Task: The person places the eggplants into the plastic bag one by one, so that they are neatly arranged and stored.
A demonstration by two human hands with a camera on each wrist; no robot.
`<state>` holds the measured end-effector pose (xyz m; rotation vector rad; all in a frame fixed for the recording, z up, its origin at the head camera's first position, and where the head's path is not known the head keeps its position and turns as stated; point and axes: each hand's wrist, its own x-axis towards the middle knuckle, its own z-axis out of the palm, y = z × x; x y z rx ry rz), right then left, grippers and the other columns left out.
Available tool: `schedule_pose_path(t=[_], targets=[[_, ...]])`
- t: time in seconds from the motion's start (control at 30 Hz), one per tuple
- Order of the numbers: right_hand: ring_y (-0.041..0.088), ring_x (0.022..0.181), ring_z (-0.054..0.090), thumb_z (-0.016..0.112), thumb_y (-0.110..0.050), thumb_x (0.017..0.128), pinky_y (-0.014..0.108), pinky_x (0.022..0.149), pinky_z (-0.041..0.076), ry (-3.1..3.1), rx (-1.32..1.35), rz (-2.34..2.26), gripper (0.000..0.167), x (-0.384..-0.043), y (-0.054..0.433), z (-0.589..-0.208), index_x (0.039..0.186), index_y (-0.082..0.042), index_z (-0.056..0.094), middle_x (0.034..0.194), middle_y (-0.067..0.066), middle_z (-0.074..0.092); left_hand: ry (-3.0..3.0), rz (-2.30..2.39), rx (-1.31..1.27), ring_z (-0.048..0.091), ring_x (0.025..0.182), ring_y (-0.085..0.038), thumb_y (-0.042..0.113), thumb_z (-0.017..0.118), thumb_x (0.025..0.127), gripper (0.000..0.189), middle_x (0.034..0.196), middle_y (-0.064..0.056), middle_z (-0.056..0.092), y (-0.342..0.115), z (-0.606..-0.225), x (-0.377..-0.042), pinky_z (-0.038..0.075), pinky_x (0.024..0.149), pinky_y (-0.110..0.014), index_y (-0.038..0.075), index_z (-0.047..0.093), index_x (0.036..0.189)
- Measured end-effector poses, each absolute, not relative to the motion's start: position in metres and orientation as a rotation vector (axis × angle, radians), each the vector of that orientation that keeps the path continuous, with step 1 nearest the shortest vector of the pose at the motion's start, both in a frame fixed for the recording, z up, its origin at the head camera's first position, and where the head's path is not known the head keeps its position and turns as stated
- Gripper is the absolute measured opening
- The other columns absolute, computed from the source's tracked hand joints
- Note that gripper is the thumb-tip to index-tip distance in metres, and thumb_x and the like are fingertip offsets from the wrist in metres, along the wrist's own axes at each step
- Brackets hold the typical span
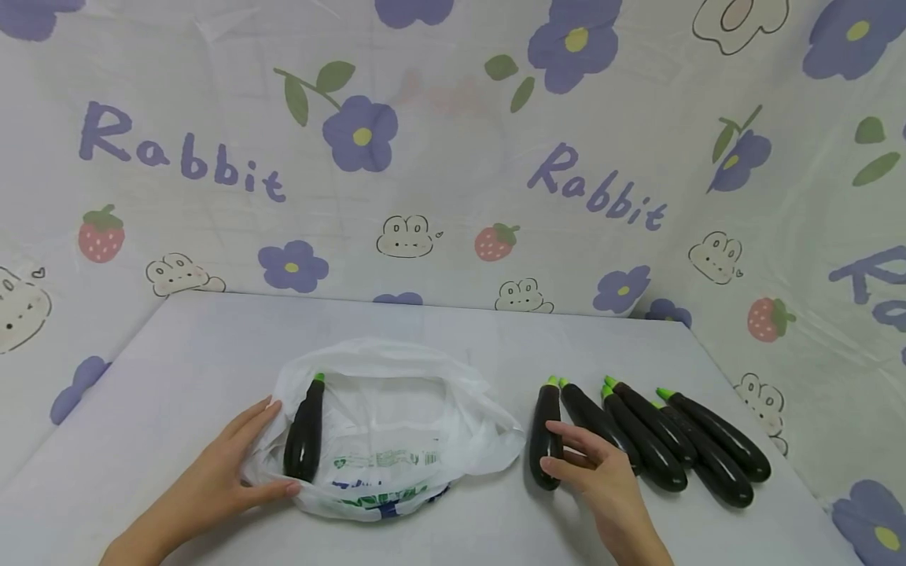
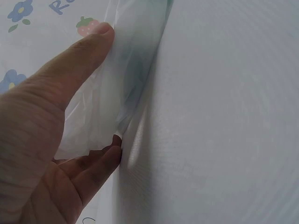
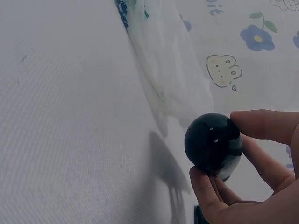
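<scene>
A white translucent plastic bag (image 1: 385, 503) with green and blue print lies on the table, its mouth spread open. Inside, along its left side, rests one dark, glossy eggplant (image 1: 304, 432) with a bright green stem end. My left hand (image 1: 219, 479) touches the bag's left edge, thumb at the front rim and fingers spread along the side. To the right of the bag, my right hand (image 1: 598, 472) grips another eggplant (image 1: 545, 440) between thumb and fingers. Its rounded dark end (image 3: 212, 142) faces the right wrist camera.
Several more eggplants (image 1: 647, 448) lie side by side at the right, their green ends pointing away. The white table (image 1: 495, 338) meets a hanging cloth (image 1: 453, 157) printed with flowers, rabbits and strawberries at its back edge.
</scene>
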<state>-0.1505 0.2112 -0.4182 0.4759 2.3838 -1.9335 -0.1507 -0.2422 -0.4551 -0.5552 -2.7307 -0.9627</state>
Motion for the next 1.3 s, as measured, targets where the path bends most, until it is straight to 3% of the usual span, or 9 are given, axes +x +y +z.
schedule_pose_path(t=[0.57,1.3], targets=[[0.024,0.112,0.056,0.084,-0.007,0.076,0.03,0.086,0.051,2.33,0.428,-2.019,0.059,-0.1458,0.2113,-0.4094,0.131,-0.015,0.065,0.134,0.004,0.053,-2.741,-0.947,-0.552,0.036,0.133,-0.043,0.055,0.084,0.07,0.106,0.151,-0.018,0.035,-0.2427,-0.4552,-0.1512,0.036,0.099,-0.064,0.005,0.037,0.15],[0.025,0.113,0.053,0.081,0.001,0.077,0.028,0.085,0.051,2.314,0.385,-2.104,0.06,-0.1458,0.2085,-0.4083,0.133,-0.01,0.063,0.137,0.003,0.05,-2.756,-0.935,-0.546,0.037,0.132,-0.044,0.058,0.082,0.07,0.106,0.149,-0.02,0.037,-0.2418,-0.454,-0.1505,0.036,0.1,-0.065,0.004,0.038,0.149]])
